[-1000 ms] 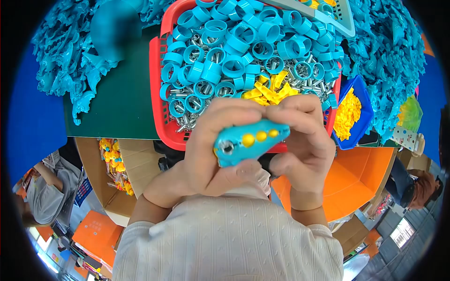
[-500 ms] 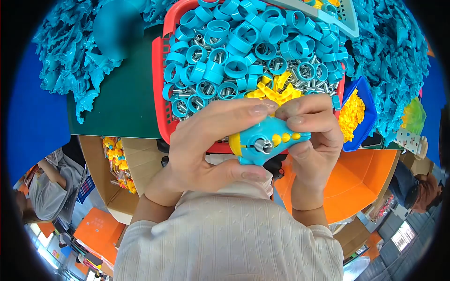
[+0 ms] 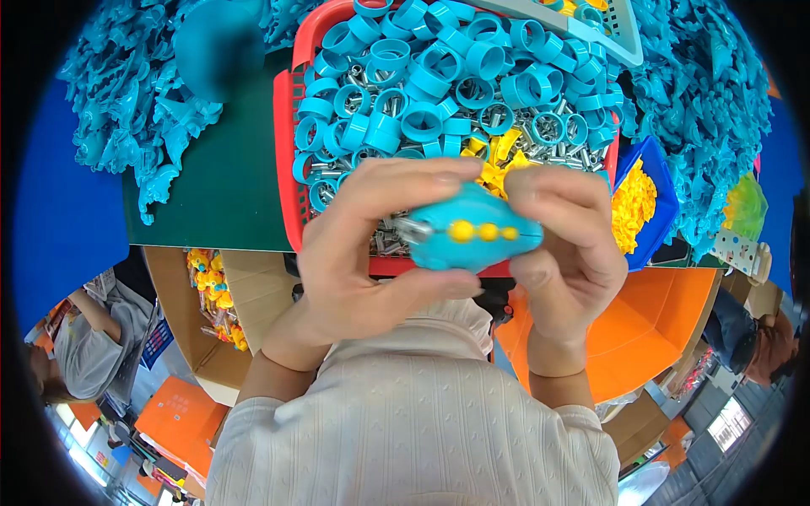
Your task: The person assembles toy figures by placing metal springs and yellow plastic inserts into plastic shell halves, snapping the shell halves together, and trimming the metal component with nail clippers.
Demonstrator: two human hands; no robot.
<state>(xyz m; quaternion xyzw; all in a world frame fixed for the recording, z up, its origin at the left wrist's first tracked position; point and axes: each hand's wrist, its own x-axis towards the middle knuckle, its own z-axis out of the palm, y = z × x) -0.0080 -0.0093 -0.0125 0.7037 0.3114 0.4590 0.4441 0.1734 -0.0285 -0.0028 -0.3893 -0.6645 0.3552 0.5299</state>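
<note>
Between my two hands is a teal plastic toy body [image 3: 477, 253] with a row of yellow bumps, tapering to the right. A shiny metal part [image 3: 413, 228] shows at its wider left end, blurred by motion. My left hand [image 3: 363, 244] is closed on the wide end, fingers along the far side and thumb along the near side. At the narrow end my right hand [image 3: 572, 240] pinches it between thumb and fingers. Just behind them stands a red basket [image 3: 288, 169] filled with teal rings [image 3: 422, 122], metal cylinders [image 3: 392, 244] and yellow pieces [image 3: 499, 160].
Teal plastic parts are heaped at left [image 3: 118, 110] and right [image 3: 709, 110] on the green table [image 3: 211, 185]. A blue tray [image 3: 666, 198] holds small yellow pieces. Below are a cardboard box [image 3: 186, 337] of yellow toys and an orange bin [image 3: 641, 329]. Other people sit at both sides.
The toy body has been turned in my hands and moved slightly left. Its metal part has gone from the middle to the left end, and the yellow band there is out of sight.
</note>
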